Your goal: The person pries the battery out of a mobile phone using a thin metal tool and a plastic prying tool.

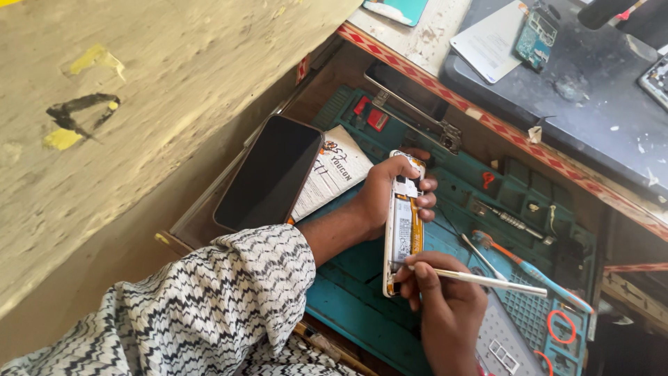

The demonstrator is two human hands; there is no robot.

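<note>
We find the slim white smartphone with its back cover off above the teal silicone work mat, gripped around its far end by the left hand. The right hand pinches a thin white plastic pry tool, tip at the near end beside the exposed battery. We judge opening complete; the internals remain seated.

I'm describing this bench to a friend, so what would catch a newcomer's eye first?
First, the opened phone at the centre, its back off and battery showing, gripped by the left hand over a teal work mat. The right hand holds a thin white tool at the phone's lower end. Left of them, a dark-screened phone lies on a printed paper.
</note>
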